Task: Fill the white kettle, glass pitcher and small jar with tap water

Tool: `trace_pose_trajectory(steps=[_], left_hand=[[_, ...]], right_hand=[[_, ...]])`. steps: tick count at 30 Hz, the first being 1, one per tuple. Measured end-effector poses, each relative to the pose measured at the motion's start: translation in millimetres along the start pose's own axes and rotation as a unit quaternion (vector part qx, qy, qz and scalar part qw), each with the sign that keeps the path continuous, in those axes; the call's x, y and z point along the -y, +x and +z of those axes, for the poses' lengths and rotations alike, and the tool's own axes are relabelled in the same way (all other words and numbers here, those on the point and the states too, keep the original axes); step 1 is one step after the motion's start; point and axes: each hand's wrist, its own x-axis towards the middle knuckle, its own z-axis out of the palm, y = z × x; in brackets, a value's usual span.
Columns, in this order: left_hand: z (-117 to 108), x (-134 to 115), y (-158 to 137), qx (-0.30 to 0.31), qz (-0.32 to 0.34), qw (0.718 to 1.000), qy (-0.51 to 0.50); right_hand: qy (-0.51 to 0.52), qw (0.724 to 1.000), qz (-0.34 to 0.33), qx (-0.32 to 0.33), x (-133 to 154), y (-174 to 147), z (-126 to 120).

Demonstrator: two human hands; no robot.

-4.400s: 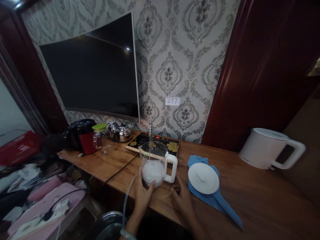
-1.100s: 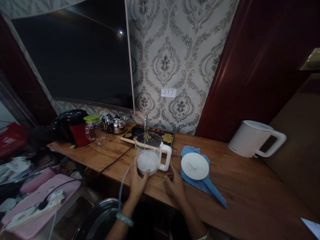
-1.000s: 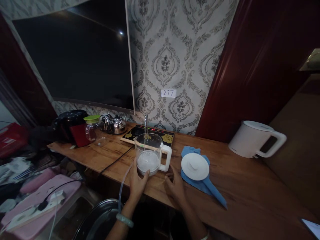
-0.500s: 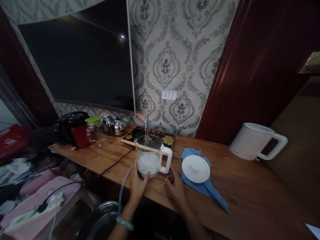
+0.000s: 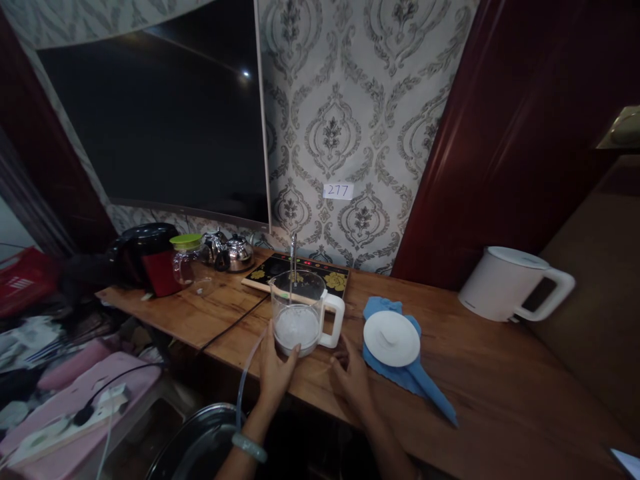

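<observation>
A glass kettle (image 5: 297, 327) with a white handle stands upright below a metal spout (image 5: 293, 250), bubbly, whitish water in its lower part. My left hand (image 5: 277, 363), a pale green bangle on its wrist, cups the kettle's near left side low down, thumb across the front. Beside the handle, my right hand (image 5: 353, 375) rests by the table edge with loosely bent fingers apart and nothing in it. Right of that hand, a white lid (image 5: 391, 339) lies knob up on a blue cloth (image 5: 425, 383).
A black cooktop (image 5: 265, 272) with gold flowers sits behind the kettle. To the left are steel teapots (image 5: 238, 253), a green-lidded glass jug (image 5: 186, 263) and a red-and-black appliance (image 5: 163, 267). A white electric kettle (image 5: 505, 283) stands right. A clear tube (image 5: 243, 380) hangs over the table edge.
</observation>
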Motion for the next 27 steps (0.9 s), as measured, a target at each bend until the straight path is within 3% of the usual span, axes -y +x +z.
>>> trace_pose_trajectory(steps=[27], left_hand=[[-1.4, 0.7, -0.1, 0.014, 0.001, 1.0, 0.011]], right_hand=[[-0.007, 1.0, 0.0, 0.002, 3.3, 0.4, -2.1]])
